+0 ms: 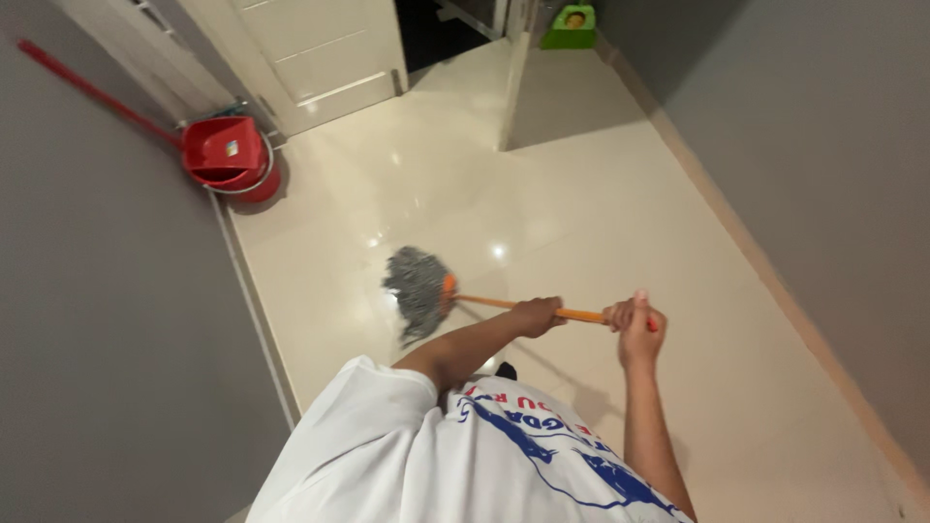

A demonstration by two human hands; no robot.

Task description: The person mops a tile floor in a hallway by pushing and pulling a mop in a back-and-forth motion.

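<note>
Floor (601,223): glossy cream tile, narrow corridor, grey walls either side, ceiling lights reflected near its middle.

Mop (418,289): grey string head on the floor's middle, toward the left wall; orange handle running right.

Left hand (539,315): clenched round the handle partway along.

Right hand (633,323): wrapped round the handle's end, thumb raised.

Red bucket (231,155): far left corner of the floor, against the wall, beside a white door (320,53).

Green container (569,27): far end, by the right wall.
</note>
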